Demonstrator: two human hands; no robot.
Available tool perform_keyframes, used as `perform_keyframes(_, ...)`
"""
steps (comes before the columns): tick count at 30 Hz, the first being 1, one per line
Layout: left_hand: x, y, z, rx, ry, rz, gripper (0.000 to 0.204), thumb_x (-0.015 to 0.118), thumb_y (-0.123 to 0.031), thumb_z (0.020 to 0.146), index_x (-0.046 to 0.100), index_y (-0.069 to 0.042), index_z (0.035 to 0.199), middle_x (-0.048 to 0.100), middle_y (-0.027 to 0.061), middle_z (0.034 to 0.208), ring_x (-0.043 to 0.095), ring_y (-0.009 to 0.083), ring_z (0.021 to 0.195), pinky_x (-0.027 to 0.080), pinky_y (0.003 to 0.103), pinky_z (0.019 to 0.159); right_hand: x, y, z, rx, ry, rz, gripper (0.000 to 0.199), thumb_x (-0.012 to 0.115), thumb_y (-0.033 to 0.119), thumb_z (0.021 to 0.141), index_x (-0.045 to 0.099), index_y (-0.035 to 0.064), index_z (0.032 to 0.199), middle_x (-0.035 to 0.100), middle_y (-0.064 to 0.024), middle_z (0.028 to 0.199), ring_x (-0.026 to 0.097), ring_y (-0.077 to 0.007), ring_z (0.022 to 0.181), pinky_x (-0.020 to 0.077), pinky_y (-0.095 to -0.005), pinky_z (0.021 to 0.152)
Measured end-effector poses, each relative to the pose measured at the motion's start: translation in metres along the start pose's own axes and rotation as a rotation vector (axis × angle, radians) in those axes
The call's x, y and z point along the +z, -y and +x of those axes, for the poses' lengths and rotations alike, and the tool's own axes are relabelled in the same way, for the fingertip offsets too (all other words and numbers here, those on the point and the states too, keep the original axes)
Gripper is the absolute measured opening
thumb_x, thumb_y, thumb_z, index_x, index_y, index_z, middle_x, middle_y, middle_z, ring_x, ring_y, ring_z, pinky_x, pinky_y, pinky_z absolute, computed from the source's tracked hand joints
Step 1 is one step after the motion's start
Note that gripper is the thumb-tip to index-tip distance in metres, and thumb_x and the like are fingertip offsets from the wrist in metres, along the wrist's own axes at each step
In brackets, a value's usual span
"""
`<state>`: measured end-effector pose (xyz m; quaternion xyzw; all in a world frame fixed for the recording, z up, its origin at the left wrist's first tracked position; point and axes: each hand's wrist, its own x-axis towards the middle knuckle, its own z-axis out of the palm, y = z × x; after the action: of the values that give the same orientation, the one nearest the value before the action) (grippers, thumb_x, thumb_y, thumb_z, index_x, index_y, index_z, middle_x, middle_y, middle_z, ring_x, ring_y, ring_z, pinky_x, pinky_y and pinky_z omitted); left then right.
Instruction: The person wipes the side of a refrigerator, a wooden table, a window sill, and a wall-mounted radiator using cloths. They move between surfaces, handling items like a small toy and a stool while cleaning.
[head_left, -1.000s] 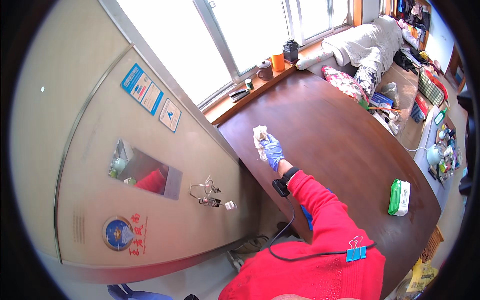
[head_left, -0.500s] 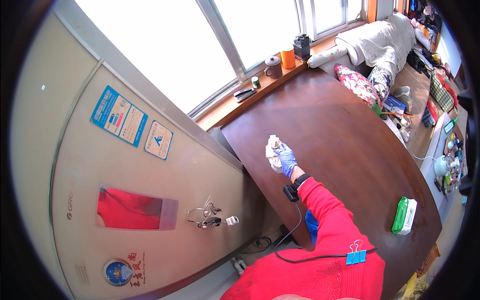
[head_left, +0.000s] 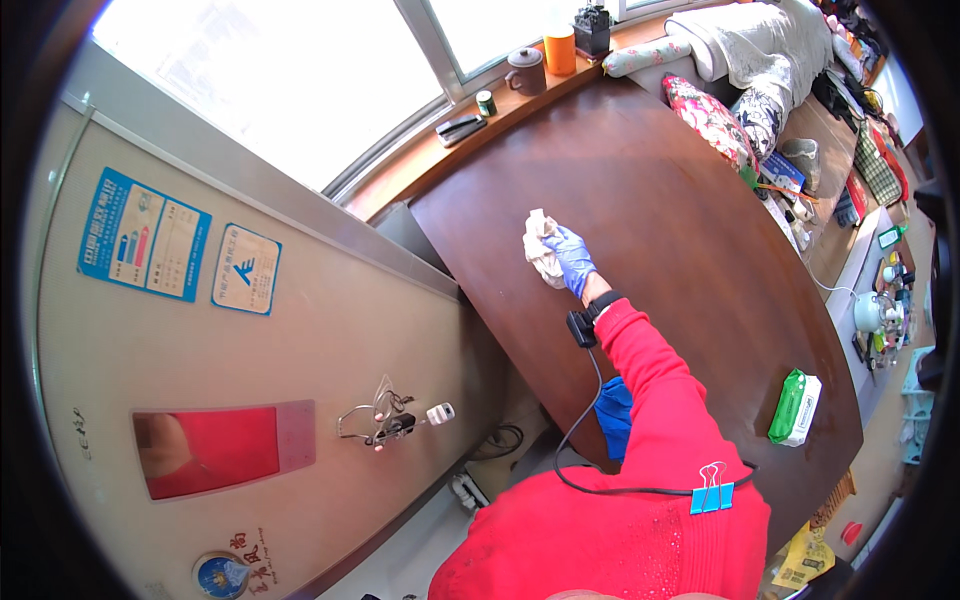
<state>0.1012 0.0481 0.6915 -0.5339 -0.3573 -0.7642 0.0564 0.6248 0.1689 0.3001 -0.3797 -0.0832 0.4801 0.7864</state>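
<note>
Head view: your gloved right hand (head_left: 570,262) is curled closed around a crumpled cream cloth (head_left: 541,252), which sits at ten o'clock from your knuckles, over the brown desk (head_left: 690,250). Your left hand is out of frame, so you cannot tell how it stands. Reading from the cloth, a green-and-white packet (head_left: 797,407) lies on the desk at four o'clock, while a lidded mug (head_left: 525,75) and an orange cup (head_left: 560,50) stand at twelve on the wooden windowsill (head_left: 405,175).
</note>
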Motion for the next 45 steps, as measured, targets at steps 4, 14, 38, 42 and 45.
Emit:
perform_keyframes(4,-0.012,0.011,-0.001,0.007,0.051,-0.016,0.061,0.043,-0.043,0.103,0.039,0.001,0.145,0.044,0.0236,0.147,0.050,0.0334,0.130,0.042,0.050,0.110,-0.004,-0.046,0.020,0.042,-0.044,-0.236,0.014,0.055,0.007,0.097,0.065,0.0071,0.107,0.066,-0.0047,0.087,0.064,-0.0151,0.072,0.0508,-0.0283,0.061)
perform_keyframes(14,-0.098,0.073,0.017,0.934,0.209,0.696,0.051,0.036,-0.026,0.110,0.029,0.002,0.152,0.039,0.0220,0.151,0.048,0.0305,0.134,0.043,0.049,0.112,0.044,-0.140,-0.083,-0.113,0.763,-1.439,0.029,0.056,0.031,0.096,0.069,0.0095,0.110,0.069,-0.0183,0.104,0.066,-0.0357,0.098,0.0520,-0.0440,0.087)
perform_keyframes(38,-0.080,0.047,0.003,0.577,-0.069,0.885,0.048,0.055,-0.018,0.104,0.045,0.011,0.140,0.048,0.0297,0.143,0.048,0.0380,0.132,0.038,0.047,0.111,-0.074,0.054,-0.130,0.127,-0.069,0.000,0.014,0.061,0.015,0.099,0.061,0.0015,0.103,0.065,-0.0125,0.098,0.068,-0.0254,0.083,0.0573,-0.0336,0.069)
perform_keyframes(42,-0.065,0.044,0.001,0.386,-0.144,0.714,0.050,0.056,-0.022,0.103,0.047,0.013,0.138,0.048,0.0281,0.145,0.047,0.0318,0.133,0.033,0.040,0.114,-0.078,0.075,-0.177,0.082,-0.177,-0.014,0.017,0.060,0.015,0.099,0.061,0.0002,0.108,0.065,-0.0136,0.101,0.070,-0.0273,0.090,0.0591,-0.0345,0.071)
perform_keyframes(45,-0.072,0.050,0.000,0.371,-0.192,0.817,0.050,0.056,-0.022,0.103,0.047,0.014,0.138,0.047,0.0285,0.146,0.046,0.0346,0.134,0.033,0.041,0.114,-0.081,0.086,-0.218,0.088,-0.231,0.003,0.032,0.053,0.002,0.098,0.051,-0.0032,0.129,0.061,-0.0184,0.117,0.068,-0.0328,0.099,0.0615,-0.0394,0.079)
